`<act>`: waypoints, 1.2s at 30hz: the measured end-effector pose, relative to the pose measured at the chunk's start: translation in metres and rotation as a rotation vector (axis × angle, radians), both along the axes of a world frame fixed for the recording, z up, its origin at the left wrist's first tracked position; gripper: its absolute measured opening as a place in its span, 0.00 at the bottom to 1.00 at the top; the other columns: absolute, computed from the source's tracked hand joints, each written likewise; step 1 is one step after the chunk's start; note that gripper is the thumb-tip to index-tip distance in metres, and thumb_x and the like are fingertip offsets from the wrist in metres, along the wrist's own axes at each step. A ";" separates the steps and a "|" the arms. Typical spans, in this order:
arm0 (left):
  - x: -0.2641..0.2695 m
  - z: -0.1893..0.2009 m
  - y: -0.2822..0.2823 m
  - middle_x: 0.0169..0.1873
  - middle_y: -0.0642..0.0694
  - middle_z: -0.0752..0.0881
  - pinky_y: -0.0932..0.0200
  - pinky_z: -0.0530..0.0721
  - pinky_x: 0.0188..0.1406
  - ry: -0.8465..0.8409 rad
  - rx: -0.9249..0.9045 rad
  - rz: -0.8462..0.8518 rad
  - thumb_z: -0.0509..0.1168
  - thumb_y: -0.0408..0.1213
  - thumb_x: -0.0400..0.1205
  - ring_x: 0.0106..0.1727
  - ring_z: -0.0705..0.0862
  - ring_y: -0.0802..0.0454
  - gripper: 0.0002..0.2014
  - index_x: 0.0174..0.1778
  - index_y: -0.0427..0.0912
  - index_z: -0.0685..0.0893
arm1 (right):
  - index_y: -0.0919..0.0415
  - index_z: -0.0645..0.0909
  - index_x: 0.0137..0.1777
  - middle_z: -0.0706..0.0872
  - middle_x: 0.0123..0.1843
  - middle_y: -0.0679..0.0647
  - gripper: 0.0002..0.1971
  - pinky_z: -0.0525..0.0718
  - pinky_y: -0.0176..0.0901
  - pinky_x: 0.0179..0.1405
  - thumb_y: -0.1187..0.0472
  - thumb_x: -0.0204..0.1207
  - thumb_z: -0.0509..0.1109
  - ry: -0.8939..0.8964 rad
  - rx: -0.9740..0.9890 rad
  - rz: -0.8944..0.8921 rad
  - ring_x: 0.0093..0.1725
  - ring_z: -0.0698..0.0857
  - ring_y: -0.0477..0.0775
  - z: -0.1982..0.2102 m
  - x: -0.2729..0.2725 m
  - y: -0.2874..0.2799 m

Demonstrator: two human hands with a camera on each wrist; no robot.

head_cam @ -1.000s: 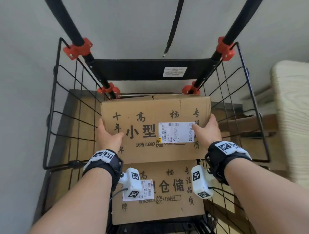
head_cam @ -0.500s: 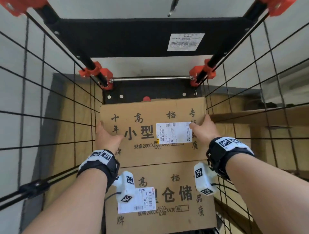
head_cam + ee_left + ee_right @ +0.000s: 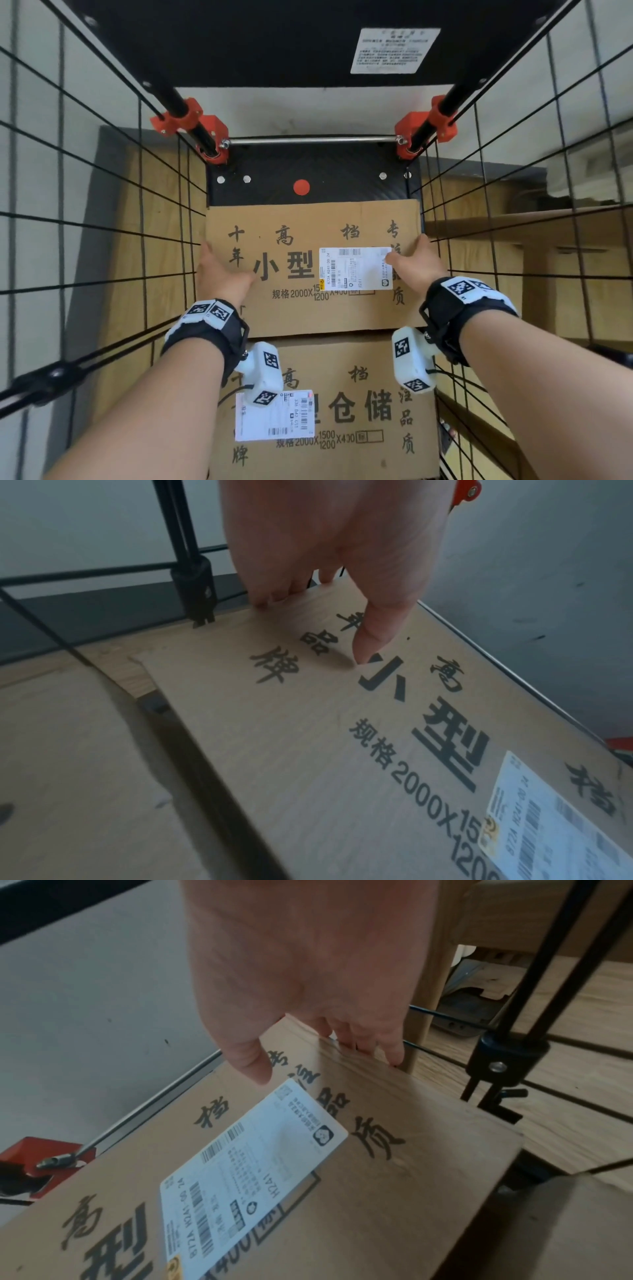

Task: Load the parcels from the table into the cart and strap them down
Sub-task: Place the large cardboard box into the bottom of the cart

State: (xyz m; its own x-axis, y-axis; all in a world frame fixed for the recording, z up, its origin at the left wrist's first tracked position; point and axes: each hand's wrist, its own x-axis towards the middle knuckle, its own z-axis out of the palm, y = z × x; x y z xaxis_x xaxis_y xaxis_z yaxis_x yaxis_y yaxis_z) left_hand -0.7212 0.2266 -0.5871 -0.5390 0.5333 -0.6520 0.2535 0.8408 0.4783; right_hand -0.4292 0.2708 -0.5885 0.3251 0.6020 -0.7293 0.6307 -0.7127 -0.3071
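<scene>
Inside the black wire cart [image 3: 144, 219] I hold a cardboard parcel [image 3: 308, 308] with black print and a white shipping label [image 3: 356, 270]. My left hand [image 3: 219, 270] grips its left edge, thumb on top [image 3: 373, 642], fingers down the side. My right hand [image 3: 416, 265] grips the right edge the same way, thumb [image 3: 253, 1066] near the label [image 3: 253, 1172]. The parcel [image 3: 342, 737] sits low, above the cart's black base plate [image 3: 308, 171]. A second, similar parcel [image 3: 342, 411] lies nearer me in the cart.
Wire mesh walls [image 3: 513, 205] close in on both sides. Red clamps [image 3: 191, 120] and a metal crossbar [image 3: 308, 139] stand at the cart's far end under a black back panel [image 3: 274, 41]. Wooden floor and furniture legs [image 3: 431, 988] show beyond the right mesh.
Both hands have lowered the parcel deep into the cart, down near the base plate. My head has followed it down, so the mesh walls now fill the sides.
</scene>
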 end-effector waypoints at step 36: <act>0.232 0.364 -0.042 0.70 0.41 0.74 0.45 0.73 0.67 0.485 0.060 -1.266 0.62 0.44 0.82 0.72 0.73 0.40 0.23 0.74 0.45 0.71 | 0.57 0.80 0.61 0.82 0.59 0.56 0.14 0.80 0.50 0.56 0.60 0.79 0.61 -0.336 0.354 0.861 0.62 0.79 0.59 0.385 0.069 -0.103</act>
State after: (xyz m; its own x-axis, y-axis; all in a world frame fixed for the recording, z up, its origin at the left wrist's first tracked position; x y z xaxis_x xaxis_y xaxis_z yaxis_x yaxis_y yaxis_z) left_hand -0.4894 0.1844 -0.2231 0.1715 0.8507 -0.4969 0.9826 -0.1115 0.1482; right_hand -0.3599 0.1676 -0.2033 -0.1691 0.8956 -0.4114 0.9839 0.1288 -0.1240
